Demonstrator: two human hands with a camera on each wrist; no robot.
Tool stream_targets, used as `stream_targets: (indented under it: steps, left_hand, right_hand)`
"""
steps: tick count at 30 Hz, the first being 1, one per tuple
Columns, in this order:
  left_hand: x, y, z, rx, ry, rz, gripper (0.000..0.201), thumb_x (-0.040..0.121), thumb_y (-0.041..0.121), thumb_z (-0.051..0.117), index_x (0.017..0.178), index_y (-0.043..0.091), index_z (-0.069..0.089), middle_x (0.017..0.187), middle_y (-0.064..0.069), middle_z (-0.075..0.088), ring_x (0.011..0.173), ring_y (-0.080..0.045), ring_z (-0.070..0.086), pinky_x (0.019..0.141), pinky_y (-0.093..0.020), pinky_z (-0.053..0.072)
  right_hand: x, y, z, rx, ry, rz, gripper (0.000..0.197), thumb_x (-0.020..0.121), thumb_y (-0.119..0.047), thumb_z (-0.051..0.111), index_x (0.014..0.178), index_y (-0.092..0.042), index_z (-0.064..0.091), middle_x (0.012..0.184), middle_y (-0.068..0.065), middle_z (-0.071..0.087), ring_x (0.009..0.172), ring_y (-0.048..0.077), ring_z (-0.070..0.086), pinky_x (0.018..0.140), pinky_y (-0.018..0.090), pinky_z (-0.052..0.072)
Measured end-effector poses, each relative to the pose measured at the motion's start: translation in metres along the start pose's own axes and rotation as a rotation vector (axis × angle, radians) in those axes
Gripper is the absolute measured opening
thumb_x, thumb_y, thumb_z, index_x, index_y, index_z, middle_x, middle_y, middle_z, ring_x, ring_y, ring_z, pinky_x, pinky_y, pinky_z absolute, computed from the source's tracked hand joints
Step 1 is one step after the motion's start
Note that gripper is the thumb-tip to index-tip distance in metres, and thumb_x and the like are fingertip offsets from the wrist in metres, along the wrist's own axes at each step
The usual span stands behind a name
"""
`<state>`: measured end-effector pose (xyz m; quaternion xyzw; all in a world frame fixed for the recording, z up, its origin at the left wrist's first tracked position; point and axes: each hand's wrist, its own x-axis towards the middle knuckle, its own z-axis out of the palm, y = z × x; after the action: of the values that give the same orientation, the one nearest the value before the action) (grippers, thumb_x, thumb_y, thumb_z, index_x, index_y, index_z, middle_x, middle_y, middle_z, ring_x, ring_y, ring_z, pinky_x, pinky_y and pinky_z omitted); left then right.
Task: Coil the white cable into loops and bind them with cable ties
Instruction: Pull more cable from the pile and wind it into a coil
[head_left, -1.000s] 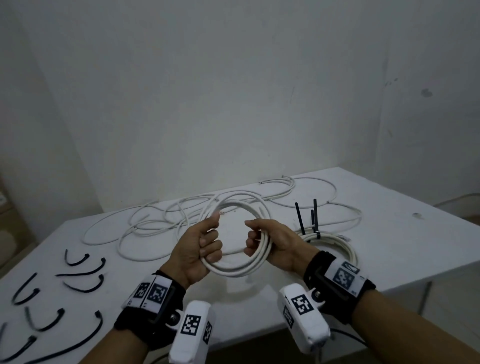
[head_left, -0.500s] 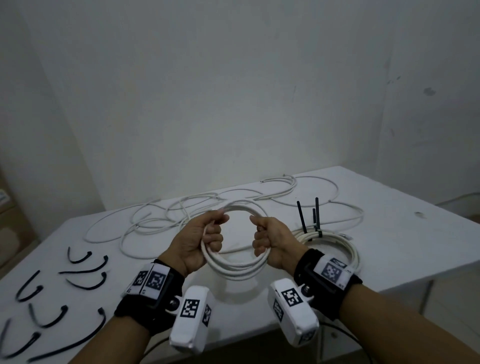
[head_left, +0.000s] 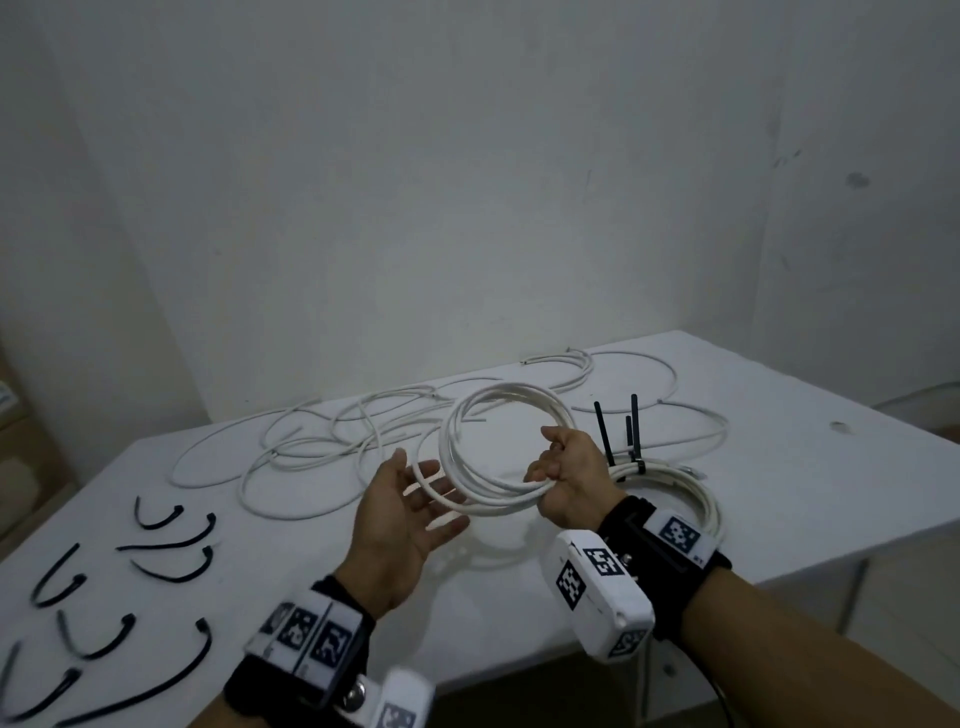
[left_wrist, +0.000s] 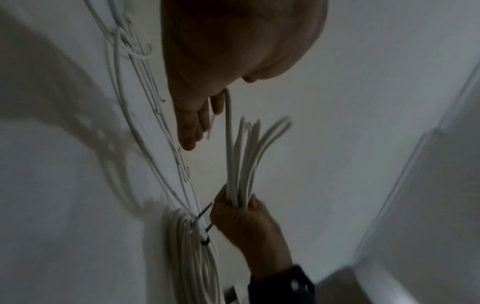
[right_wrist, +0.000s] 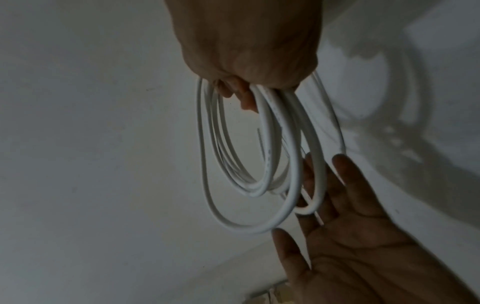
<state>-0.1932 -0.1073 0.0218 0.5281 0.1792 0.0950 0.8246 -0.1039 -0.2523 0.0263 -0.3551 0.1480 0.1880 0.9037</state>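
A coil of white cable (head_left: 467, 457) (right_wrist: 262, 156) hangs in the air over the white table (head_left: 779, 467). My right hand (head_left: 569, 475) (left_wrist: 239, 214) grips the coil's right side, fingers curled round the bundled loops (left_wrist: 241, 164). My left hand (head_left: 410, 514) (right_wrist: 350, 236) is open, palm up, just left of and under the coil; its fingers spread beside the lowest loop. Several black cable ties (head_left: 171, 551) lie loose at the table's left front.
A second coil (head_left: 675, 488), bound with black ties (head_left: 623, 436) that stick upward, lies on the table behind my right wrist. Loose white cable (head_left: 322, 441) sprawls across the back of the table. A white wall rises behind; the table's front edge is near my forearms.
My left hand has let go of the coil and opened, palm up, dropping slightly leftward. My right hand still holds the coil, which has tilted more upright.
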Motion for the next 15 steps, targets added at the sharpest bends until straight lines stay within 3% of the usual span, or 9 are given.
stream_targets:
  steps: [3,5,7,9,10,12,15]
  left_hand:
    - [-0.013,-0.014,0.011,0.007,0.002,0.125,0.041,0.100,0.044,0.038,0.113,0.010,0.057,0.106,-0.015,0.068,0.098,-0.027,0.066,0.087,-0.047,0.053]
    - [-0.011,-0.017,0.020,0.039,0.005,0.237,0.035,0.098,0.043,0.043,0.120,0.016,0.047,0.112,-0.010,0.065,0.101,-0.025,0.067,0.084,-0.047,0.055]
    - [-0.005,-0.015,0.026,0.073,0.066,0.316,0.036,0.096,0.035,0.053,0.122,0.014,0.039,0.106,-0.009,0.064,0.090,-0.025,0.071,0.076,-0.044,0.058]
    - [0.002,-0.007,0.027,0.046,0.144,0.346,0.033,0.096,0.026,0.057,0.118,0.006,0.044,0.082,-0.010,0.065,0.064,-0.022,0.070,0.059,-0.036,0.058]
    - [0.006,-0.002,0.026,0.014,0.156,0.309,0.028,0.096,0.025,0.058,0.109,0.002,0.049,0.066,-0.007,0.060,0.049,-0.019,0.064,0.051,-0.031,0.055]
    - [0.013,0.007,0.022,-0.039,0.106,0.152,0.022,0.093,0.027,0.061,0.086,0.007,0.054,0.044,0.002,0.042,0.033,-0.013,0.046,0.039,-0.022,0.045]
    - [0.016,0.017,0.018,-0.045,-0.001,0.016,0.030,0.086,0.026,0.067,0.068,0.017,0.045,0.040,0.006,0.024,0.029,-0.009,0.025,0.037,-0.018,0.031]
  right_hand:
    - [0.000,0.005,0.002,0.002,0.052,-0.029,0.030,0.093,-0.007,0.045,0.064,-0.012,0.038,0.032,-0.005,0.022,0.024,0.009,0.020,0.029,0.014,0.023]
    - [-0.003,0.012,0.005,-0.027,0.071,-0.031,0.028,0.091,-0.005,0.047,0.065,-0.011,0.039,0.033,-0.004,0.025,0.024,0.009,0.021,0.030,0.014,0.024]
    - [-0.009,0.016,0.007,-0.077,0.043,-0.028,0.028,0.090,-0.004,0.048,0.065,-0.010,0.039,0.034,-0.003,0.026,0.025,0.010,0.023,0.030,0.016,0.025]
    - [-0.013,0.018,0.007,-0.156,-0.039,-0.010,0.030,0.090,-0.004,0.049,0.063,-0.011,0.038,0.035,-0.003,0.025,0.026,0.011,0.024,0.033,0.020,0.029]
    - [-0.014,0.017,0.007,-0.195,-0.080,0.000,0.032,0.090,-0.005,0.050,0.062,-0.012,0.037,0.035,-0.003,0.026,0.028,0.011,0.026,0.036,0.022,0.032]
    - [-0.014,0.015,0.004,-0.238,-0.144,0.022,0.035,0.090,-0.006,0.053,0.060,-0.013,0.036,0.037,-0.002,0.028,0.030,0.012,0.030,0.043,0.026,0.037]
    - [-0.014,0.014,0.002,-0.264,-0.180,0.026,0.034,0.087,-0.007,0.059,0.059,-0.013,0.040,0.039,-0.001,0.034,0.033,0.013,0.036,0.045,0.026,0.043]
